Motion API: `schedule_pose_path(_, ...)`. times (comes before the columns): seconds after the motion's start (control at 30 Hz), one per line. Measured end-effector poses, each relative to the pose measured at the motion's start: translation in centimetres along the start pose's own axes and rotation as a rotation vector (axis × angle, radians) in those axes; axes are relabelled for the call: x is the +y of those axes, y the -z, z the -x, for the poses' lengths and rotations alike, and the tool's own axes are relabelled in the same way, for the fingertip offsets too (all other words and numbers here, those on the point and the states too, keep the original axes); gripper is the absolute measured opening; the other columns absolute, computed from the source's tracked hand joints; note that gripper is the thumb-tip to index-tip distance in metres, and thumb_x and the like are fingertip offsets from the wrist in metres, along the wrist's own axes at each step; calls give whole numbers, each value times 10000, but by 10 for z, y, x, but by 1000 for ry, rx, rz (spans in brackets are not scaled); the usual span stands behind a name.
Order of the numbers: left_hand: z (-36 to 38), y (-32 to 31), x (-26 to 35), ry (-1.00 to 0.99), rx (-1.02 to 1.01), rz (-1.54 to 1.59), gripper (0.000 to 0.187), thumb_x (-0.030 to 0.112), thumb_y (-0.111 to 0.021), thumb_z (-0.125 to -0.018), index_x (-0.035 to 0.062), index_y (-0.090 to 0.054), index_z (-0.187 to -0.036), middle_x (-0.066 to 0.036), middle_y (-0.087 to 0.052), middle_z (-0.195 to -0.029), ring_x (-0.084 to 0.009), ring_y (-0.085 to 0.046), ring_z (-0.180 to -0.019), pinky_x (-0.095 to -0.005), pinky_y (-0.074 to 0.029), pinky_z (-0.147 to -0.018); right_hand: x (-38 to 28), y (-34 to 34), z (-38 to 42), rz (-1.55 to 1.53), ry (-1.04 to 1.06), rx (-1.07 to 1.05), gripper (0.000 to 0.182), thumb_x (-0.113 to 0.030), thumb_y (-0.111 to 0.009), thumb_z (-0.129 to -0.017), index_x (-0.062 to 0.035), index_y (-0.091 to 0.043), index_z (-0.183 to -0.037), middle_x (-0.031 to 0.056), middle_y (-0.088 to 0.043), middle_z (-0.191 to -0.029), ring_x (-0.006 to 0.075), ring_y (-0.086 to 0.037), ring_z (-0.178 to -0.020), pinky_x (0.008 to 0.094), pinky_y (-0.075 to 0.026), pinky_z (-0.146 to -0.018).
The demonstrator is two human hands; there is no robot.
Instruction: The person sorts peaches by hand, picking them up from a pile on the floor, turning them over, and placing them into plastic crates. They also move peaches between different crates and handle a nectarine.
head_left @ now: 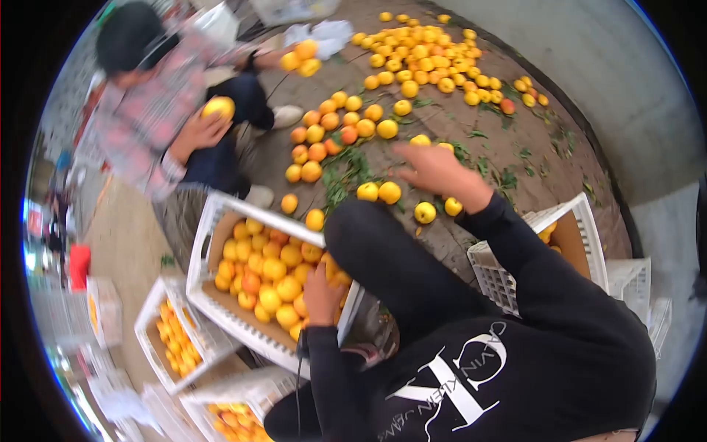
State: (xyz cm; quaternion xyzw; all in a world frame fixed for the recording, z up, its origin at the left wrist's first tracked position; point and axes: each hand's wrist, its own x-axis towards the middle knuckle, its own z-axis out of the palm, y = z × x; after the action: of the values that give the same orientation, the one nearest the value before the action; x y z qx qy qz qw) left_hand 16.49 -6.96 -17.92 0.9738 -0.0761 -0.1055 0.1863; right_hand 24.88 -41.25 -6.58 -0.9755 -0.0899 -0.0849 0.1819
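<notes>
My left hand (pixel 322 296) rests on the yellow-orange peaches (pixel 269 274) inside a white plastic crate (pixel 250 333) with a brown cardboard lining. Its visible fingers are stretched over the fruit, and no peach shows clearly gripped in them. Out over the floor, my right hand (pixel 440 175) has its fingers extended and apart, slightly blurred by motion. Nothing shows in that hand. Close to its fingertips lie a yellow peach (pixel 420 141) and, nearer my knee, another peach (pixel 389 193). Green leaves (pixel 352 171) are scattered between the fruit.
A large heap of peaches (pixel 423 55) lies on the brown ground sheet (pixel 515 158). A co-worker (pixel 151 110) sits opposite with peaches in both hands. More fruit fills a crate (pixel 156 368) at left. Another crate (pixel 589 239) stands at my right, before a grey wall (pixel 626 110).
</notes>
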Motion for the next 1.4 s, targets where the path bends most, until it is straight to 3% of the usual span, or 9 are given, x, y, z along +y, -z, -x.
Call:
schedule_pose_path(0.1, 6, 19, 7, -53, -148, -442, 785, 248, -785, -571, 128, -473, -1281, -128, -530, -1002, -333, -577, -899, -437, -489, -722, 51, -52, 45, 131, -143, -445, 395, -332, -647, -771, -129, -602, -1107, 119, -664, -843, 330, -648, -766, 451, -500, -621)
schedule_pose_path(0.27, 2, -14, -25, -145, -40, -79, 694, 209, -734, -711, 63, -431, -1318, -180, -435, -1353, -378, -502, -1080, -456, -426, -904, 49, -125, 92, 43, -106, -696, 302, -318, -630, -778, -95, -641, -981, 113, -688, -861, 309, -673, -815, 423, -525, -680)
schedule_pose_path(0.47, -23, -14, -20, -286, 26, -200, 385, 253, -676, -805, 60, -576, -1123, -185, -630, -962, -383, -622, -865, -416, -520, -693, 39, -173, 100, -112, 38, -801, 335, -302, -635, -764, -103, -624, -1034, 118, -675, -879, 327, -654, -823, 451, -507, -673)
schedule_pose_path(0.6, -14, -31, -31, -263, 53, -55, 366, 271, -659, -817, 55, -598, -1106, -168, -625, -961, -366, -612, -898, -419, -497, -773, 47, -199, 90, -130, 17, -853, 349, -305, -641, -756, -108, -622, -1043, 118, -675, -882, 322, -653, -853, 455, -499, -704)
schedule_pose_path(0.77, -2, -43, -27, -190, 42, 33, 430, 266, -637, -816, 29, -552, -1165, -201, -561, -1055, -406, -542, -976, -459, -444, -847, 67, -186, 42, -307, -235, -827, 470, -315, -630, -765, -146, -593, -1203, 158, -668, -983, 334, -638, -909, 455, -499, -726)
schedule_pose_path(0.87, -3, -32, -23, -138, -23, 56, 470, 257, -626, -812, 14, -518, -1200, -229, -513, -1128, -436, -492, -1031, -490, -409, -889, 86, -190, -7, -339, -386, -553, 443, -285, -621, -770, -138, -598, -1187, 176, -659, -989, 344, -630, -912, 467, -496, -727)
schedule_pose_path(1.07, -23, 3, 18, 37, -138, 125, 551, 225, -618, -799, -13, -453, -1268, -279, -428, -1255, -490, -403, -1135, -548, -349, -963, 132, -251, -146, -184, -294, 60, 521, -199, -707, -719, -80, -534, -1195, 152, -566, -1068, 327, -579, -940, 422, -485, -777)
schedule_pose_path(1.27, -31, -7, 6, -53, -145, 44, 535, 203, -635, -790, -3, -475, -1258, -264, -423, -1289, -506, -387, -1159, -569, -335, -957, 165, -304, -234, 83, -338, -32, 617, -186, -756, -682, -81, -502, -1235, 154, -518, -1220, 318, -529, -1072, 422, -446, -864)
schedule_pose_path(1.4, -30, -12, 0, -46, -104, 57, 501, 254, -597, -824, 15, -487, -1250, -249, -431, -1299, -502, -401, -1151, -572, -339, -949, 169, -304, -235, 86, -295, -235, 479, -298, -735, -709, -100, -583, -1117, 130, -574, -1131, 310, -565, -1016, 417, -452, -815)
